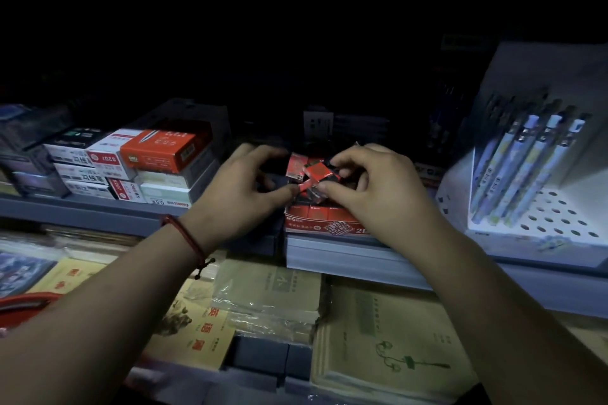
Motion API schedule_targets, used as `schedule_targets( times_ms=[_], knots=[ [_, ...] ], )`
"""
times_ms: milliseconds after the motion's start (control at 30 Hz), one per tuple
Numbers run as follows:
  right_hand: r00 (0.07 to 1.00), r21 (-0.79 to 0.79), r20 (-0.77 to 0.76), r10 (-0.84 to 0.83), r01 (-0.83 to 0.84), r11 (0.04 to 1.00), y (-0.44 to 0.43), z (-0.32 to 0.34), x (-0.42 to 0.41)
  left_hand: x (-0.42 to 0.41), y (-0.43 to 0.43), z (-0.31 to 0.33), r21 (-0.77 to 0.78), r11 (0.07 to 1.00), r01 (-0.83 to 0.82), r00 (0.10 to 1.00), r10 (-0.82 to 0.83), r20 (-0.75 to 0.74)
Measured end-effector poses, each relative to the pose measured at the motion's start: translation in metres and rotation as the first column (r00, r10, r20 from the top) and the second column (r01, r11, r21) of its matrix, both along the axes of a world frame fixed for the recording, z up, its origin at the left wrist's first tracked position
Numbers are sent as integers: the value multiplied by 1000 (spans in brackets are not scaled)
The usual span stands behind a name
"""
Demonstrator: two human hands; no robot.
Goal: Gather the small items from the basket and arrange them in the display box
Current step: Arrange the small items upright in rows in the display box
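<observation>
Where both hands meet above the box (324, 227), red packs (320, 173) sit pinched in each grip: left hand (237, 187) at one corner, right hand (371, 184) curled over them.

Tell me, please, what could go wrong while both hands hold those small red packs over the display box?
1. The right hand and left hand pinch several loose red packs bunched together above the display box; one could probably slip out and fall onto the notebooks below the shelf.
2. The light is dim, so packs might settle crooked in the box unnoticed.
</observation>
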State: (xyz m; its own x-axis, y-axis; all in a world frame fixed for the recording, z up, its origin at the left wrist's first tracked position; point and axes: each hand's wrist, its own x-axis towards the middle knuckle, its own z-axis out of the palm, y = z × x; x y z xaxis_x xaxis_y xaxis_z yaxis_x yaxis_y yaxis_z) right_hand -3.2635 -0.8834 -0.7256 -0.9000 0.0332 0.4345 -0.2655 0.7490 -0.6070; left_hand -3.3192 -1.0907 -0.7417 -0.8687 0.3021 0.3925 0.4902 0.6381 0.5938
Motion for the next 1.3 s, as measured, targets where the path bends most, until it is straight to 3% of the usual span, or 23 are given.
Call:
schedule_targets(
  times_ms=[300,567,800,967,1067,1300],
  knots=[
    [997,20,-34,-73,73,997,-15,-4,-9,-5,5,-3,105,993,54,999,-55,1],
    [999,4,25,-37,37,999,-2,1,1,-6,6,-1,69,996,51,997,-47,-57],
    [996,-154,84,-9,22,988,24,3,11,-1,-2,5,145,988,54,998,-47,-52],
    [992,-227,115,50,-23,974,33,0,15,6,-1,8,181,969,169,985,-173,5],
    [991,-300,119,65,-27,954,35,-1,13,7,-2,9,102,963,248,967,-253,43],
    [984,-305,142,107,-59,950,31,-2,13,6,-10,10,-25,935,353,932,-349,94]
  ],
)
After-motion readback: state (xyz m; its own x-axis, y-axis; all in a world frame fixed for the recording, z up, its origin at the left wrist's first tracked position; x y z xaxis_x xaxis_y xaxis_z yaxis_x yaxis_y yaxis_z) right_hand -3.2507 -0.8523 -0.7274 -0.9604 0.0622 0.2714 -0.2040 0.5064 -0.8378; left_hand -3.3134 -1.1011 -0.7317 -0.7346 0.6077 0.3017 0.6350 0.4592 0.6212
